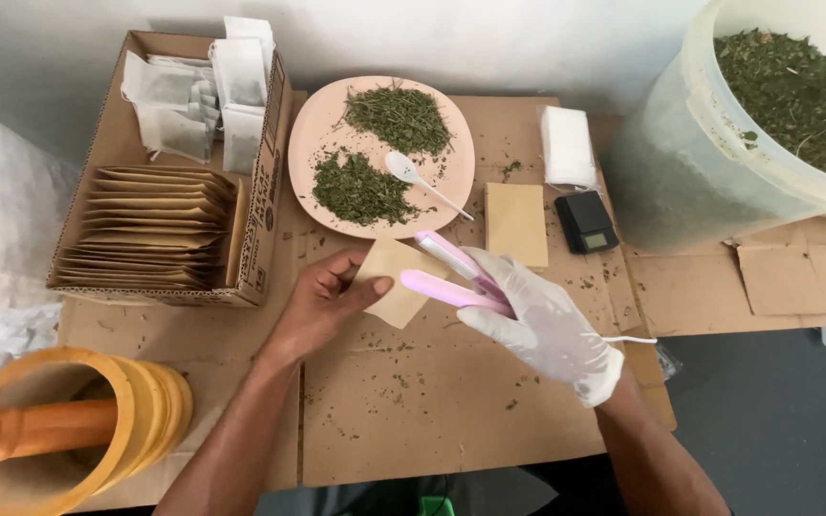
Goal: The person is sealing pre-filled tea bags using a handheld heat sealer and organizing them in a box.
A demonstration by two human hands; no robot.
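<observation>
We see a pale pink plate (313, 124) heaped with dark green dried herbs (402, 117), a white spoon (402, 167), a pink heat sealer (451, 272), a tan paper pouch (396, 285), a white glove on our right hand (547, 330), a black scale (585, 222), and a yellow mortar (131, 401).

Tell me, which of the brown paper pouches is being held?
The pouch pinched in the bare left hand, its edge between the open pink sealer in the gloved right hand. Another lies flat near the plate; the rest are stacked in the box.

Cardboard-covered table (451, 420) with plate (310, 143), box (265, 205), scale (585, 222)
</observation>
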